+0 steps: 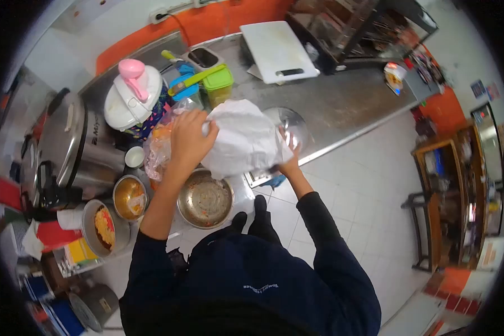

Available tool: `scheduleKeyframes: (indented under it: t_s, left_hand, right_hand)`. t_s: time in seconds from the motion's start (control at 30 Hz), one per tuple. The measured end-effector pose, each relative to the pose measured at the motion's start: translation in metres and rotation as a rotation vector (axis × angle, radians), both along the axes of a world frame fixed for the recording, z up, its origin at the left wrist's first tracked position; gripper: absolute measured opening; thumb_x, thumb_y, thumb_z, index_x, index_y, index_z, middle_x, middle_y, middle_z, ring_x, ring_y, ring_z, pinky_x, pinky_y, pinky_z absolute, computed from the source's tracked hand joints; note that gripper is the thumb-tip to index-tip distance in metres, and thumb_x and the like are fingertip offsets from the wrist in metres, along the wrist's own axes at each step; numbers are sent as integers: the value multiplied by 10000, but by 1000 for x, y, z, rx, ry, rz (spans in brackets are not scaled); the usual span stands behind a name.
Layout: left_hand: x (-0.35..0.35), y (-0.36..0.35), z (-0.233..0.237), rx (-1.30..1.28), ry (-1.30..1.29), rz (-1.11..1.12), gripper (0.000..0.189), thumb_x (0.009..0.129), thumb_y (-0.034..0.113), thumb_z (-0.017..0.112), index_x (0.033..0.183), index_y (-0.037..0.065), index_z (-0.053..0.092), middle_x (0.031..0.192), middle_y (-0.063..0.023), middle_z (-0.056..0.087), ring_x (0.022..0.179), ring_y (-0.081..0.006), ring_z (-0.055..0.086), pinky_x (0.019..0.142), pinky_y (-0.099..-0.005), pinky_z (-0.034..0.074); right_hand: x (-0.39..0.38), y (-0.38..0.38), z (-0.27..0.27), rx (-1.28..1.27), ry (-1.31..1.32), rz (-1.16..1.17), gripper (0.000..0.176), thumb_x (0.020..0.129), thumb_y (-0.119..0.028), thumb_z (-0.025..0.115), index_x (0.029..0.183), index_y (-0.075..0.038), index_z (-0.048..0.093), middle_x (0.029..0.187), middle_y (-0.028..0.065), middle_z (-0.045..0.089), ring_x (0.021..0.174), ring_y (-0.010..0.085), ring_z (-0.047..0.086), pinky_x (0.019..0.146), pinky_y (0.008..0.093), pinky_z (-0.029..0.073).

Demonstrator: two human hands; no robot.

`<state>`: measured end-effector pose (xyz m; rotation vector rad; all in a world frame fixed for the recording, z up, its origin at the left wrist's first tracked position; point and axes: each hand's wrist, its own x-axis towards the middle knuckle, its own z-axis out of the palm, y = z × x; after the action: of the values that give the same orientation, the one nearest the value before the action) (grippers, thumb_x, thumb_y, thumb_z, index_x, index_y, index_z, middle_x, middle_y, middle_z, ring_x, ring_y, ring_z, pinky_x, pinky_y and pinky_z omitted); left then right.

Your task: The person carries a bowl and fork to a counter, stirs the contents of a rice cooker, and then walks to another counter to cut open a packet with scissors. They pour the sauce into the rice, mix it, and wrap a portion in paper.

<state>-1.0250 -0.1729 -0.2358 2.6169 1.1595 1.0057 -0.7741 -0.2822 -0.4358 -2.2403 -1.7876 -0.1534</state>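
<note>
A crumpled white sheet (242, 137), paper or thin cloth, is spread between my two hands above the counter's edge. My left hand (193, 137) grips its left edge, with the thumb pressed against the fingers. At the opposite edge, my right hand (288, 155) holds the sheet, its fingers partly hidden behind it. A round shiny metal lid or plate (294, 126) lies on the counter behind the right side of the sheet. Below my left hand stands a metal bowl (205, 199) with food residue inside. A clear plastic bag (158, 148) with orange contents rests beside my left forearm.
A white rice cooker (117, 106) with a pink ladle (132, 75), a green container (217, 85) and a white cutting board (277, 47) stand along the counter (353, 92). On the left are a large pressure cooker (89, 148) and a pot of yellow food (89, 224).
</note>
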Motion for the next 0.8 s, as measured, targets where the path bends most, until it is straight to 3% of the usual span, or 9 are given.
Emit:
scheduleKeyframes:
  t_s: [0.03, 0.17, 0.27, 0.33, 0.37, 0.43, 0.6, 0.7, 0.8]
  left_hand:
    - [11, 1, 4, -2, 12, 39, 124, 735, 111, 614, 810, 13, 600, 796, -108, 558, 791, -300, 525, 759, -392, 407]
    - [56, -2, 11, 338, -8, 123, 111, 750, 112, 579, 851, 69, 583, 766, -71, 530, 749, -240, 519, 780, -386, 410]
    - [81, -14, -29, 410, 182, -115, 101, 766, 123, 545, 855, 100, 589, 823, -37, 564, 796, -203, 539, 847, -376, 408]
    - [96, -20, -72, 317, 168, -375, 162, 783, 141, 539, 925, 135, 616, 950, -14, 607, 948, -184, 562, 950, -429, 363]
    - [98, -17, -95, 301, 173, -352, 162, 783, 141, 539, 925, 135, 616, 950, -14, 607, 948, -184, 562, 950, -429, 363]
    - [90, -4, -143, 115, 322, -464, 174, 788, 158, 513, 936, 141, 603, 1088, -9, 585, 1109, -180, 510, 1034, -434, 296]
    - [86, 3, -201, -119, 440, -337, 131, 798, 139, 496, 895, 128, 585, 1256, -39, 498, 1242, -222, 410, 1070, -452, 253]
    - [81, 4, -220, -134, 414, -315, 130, 794, 152, 495, 887, 128, 583, 1278, -53, 491, 1275, -252, 364, 1076, -456, 244]
    - [67, -3, -241, -22, 394, -304, 160, 791, 164, 502, 906, 125, 606, 1314, -52, 461, 1283, -256, 353, 1083, -448, 236]
  right_hand:
    - [11, 15, -19, -70, 32, -32, 518, 801, -283, 580, 1300, -268, 442, 1455, 23, 261, 1262, 445, 285, 882, 752, 216]
    - [69, 34, -27, -40, -129, 88, 485, 856, -337, 528, 1322, -329, 393, 1460, 22, 255, 1245, 434, 311, 902, 721, 226]
    - [123, 51, -29, 48, -276, 81, 441, 851, -288, 536, 1275, -191, 462, 1392, 88, 350, 1220, 401, 365, 921, 655, 301]
    - [156, 67, -45, 390, 753, 60, 457, 892, -364, 489, 1243, -73, 465, 1256, 139, 464, 1117, 321, 478, 897, 498, 417]
    - [160, 70, -31, 368, 762, 78, 457, 892, -364, 489, 1243, -73, 465, 1256, 139, 464, 1117, 321, 478, 897, 498, 417]
    - [157, 70, 29, 252, 1816, -113, 460, 930, -366, 456, 1198, 8, 465, 1105, 136, 531, 980, 239, 547, 818, 355, 471]
    - [117, 65, 56, 553, 1124, 28, 268, 903, -169, 526, 1102, 9, 503, 1046, 114, 545, 897, 185, 552, 746, 303, 472]
    - [57, 52, 79, 588, 555, 668, 224, 801, -45, 589, 1022, -15, 565, 1026, 163, 554, 857, 333, 572, 792, 409, 463]
    - [22, 61, 60, 260, 495, 1022, 352, 810, -114, 601, 1150, -58, 528, 1028, 176, 551, 870, 326, 590, 737, 424, 490]
